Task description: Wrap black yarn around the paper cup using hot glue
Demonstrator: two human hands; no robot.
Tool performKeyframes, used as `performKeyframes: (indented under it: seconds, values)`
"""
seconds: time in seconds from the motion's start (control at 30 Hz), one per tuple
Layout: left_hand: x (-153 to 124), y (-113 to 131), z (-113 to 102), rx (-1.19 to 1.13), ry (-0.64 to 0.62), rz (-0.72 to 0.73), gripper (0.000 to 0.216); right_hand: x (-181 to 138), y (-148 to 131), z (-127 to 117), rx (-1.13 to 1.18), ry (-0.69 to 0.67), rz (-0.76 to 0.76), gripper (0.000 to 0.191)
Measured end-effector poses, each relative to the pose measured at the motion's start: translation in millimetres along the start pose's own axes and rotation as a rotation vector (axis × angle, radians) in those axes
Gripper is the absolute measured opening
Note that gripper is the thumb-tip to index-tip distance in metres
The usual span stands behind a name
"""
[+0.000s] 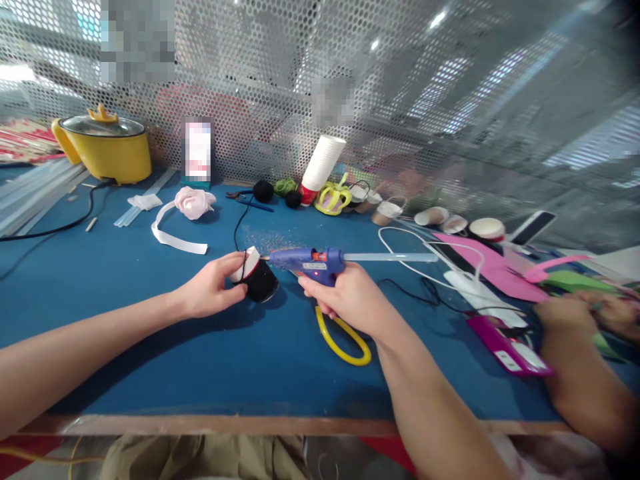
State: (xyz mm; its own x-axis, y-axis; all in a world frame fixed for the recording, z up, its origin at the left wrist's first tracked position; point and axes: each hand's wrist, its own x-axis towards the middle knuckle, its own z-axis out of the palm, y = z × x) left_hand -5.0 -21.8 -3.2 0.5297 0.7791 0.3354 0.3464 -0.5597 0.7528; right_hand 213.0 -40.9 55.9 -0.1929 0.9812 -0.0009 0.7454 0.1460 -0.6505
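Observation:
My left hand [213,290] grips a small paper cup [262,283] lying tilted, its lower part wrapped in black yarn and a white part showing near the fingers. A black yarn strand [236,230] trails from the cup toward a black yarn ball [263,191] farther back. In my right hand [357,300] is a blue glue gun [305,260], its nozzle at the cup's white edge; whether it touches, I cannot tell. A clear glue stick [390,257] juts from its rear. Beneath my right hand lie yellow-handled scissors [358,361], their blades mostly hidden.
At the back stand a yellow electric pot [113,155], a phone [198,150], stacked paper cups [323,163] and a yellow basket-like craft [333,199]. A white ribbon roll [194,203] lies left. A purple power strip [505,347] and another person's hands [567,312] are at right.

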Motion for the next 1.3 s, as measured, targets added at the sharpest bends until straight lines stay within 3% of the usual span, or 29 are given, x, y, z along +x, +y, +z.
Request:
performKeyframes:
  seconds: [0.5, 0.67, 0.87, 1.0, 1.2, 1.3]
  values:
    - [0.0, 1.5, 0.3, 0.002, 0.010, -0.054, 0.015, -11.8, -7.8, 0.7, -0.034, -0.006, -0.026, 0.022]
    - [-0.1, 2.3, 0.7, -0.008, 0.013, -0.095, 0.014, -17.9, -10.1, 4.5, -0.244, 0.102, -0.225, 0.010]
    - [-0.3, 1.1, 1.1, 0.019, 0.019, -0.104, 0.016, -19.0, -7.0, 10.2, -0.367, 0.077, -0.407, 0.013]
    - [-0.5, 0.3, 1.0, 0.011, 0.016, -0.092, 0.013, -19.1, -8.0, 7.6, -0.333, 0.083, -0.328, 0.014]
    - [-0.6, 0.7, 0.4, -0.012, 0.008, -0.066, 0.012, -12.8, -10.5, 0.1, -0.084, 0.017, -0.049, 0.018]
    - [-0.5, 1.7, 0.4, -0.022, 0.000, -0.050, 0.015, -6.8, -7.2, -0.4, -0.038, 0.022, -0.012, 0.019]
